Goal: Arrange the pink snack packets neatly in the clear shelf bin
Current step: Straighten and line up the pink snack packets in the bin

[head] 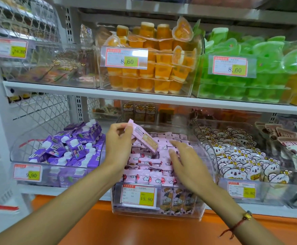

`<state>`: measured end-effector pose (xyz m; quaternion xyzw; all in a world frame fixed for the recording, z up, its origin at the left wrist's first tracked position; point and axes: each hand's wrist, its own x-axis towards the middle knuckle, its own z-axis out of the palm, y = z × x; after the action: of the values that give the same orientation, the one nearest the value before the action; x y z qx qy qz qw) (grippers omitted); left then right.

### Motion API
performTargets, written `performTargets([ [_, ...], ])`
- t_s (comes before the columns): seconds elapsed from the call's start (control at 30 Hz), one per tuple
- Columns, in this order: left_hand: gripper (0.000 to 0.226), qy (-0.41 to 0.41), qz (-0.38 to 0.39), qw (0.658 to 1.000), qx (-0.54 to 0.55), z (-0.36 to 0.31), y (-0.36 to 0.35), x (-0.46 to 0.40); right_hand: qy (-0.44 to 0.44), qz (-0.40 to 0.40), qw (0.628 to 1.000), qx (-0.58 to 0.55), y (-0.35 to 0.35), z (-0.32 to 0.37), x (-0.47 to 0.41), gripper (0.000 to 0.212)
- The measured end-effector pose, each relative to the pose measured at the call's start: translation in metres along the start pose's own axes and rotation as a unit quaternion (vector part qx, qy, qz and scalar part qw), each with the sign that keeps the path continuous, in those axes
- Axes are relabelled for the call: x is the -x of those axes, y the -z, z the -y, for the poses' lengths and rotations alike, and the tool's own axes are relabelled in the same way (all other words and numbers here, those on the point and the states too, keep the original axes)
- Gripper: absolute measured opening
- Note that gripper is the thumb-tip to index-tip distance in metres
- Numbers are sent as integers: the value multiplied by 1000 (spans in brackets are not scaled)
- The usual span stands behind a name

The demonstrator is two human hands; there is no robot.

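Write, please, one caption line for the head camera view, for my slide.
Left hand holds a pink snack packet over the clear shelf bin while the right hand spreads above the packets inside.

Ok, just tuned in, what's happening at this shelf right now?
A person is tidying the clear shelf bin of pink snack packets on the lower shelf. The left hand holds one pink packet tilted above the pile, its lower end near a small gap among the packets. The right hand lies open over the packets on the bin's right side, fingers extended.
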<state>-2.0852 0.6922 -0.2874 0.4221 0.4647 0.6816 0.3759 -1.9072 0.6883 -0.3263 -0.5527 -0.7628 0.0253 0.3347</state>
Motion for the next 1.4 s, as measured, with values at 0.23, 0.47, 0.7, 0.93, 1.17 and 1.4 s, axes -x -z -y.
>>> performTargets([
  [0.23,23,83,49,994,51,0,0,8,73,-85,989,-99,6,29,-2,45],
  [0.47,31,101,145,984,23,-7,4,10,-106,-25,910,-399,12,30,-6,15],
  [0.7,34,50,203,977,-48,-1,1,7,-203,116,772,-590,19,30,-4,28],
  [0.93,28,6,154,987,-46,8,-3,2,-170,98,816,-544,17,23,-7,28],
  [1.17,34,-284,221,785,-504,33,13,-7,-268,-96,852,-439,15,5,-15,53],
  [1.4,36,-256,295,640,-662,31,15,-17,-141,-74,956,-246,14,11,-32,26],
])
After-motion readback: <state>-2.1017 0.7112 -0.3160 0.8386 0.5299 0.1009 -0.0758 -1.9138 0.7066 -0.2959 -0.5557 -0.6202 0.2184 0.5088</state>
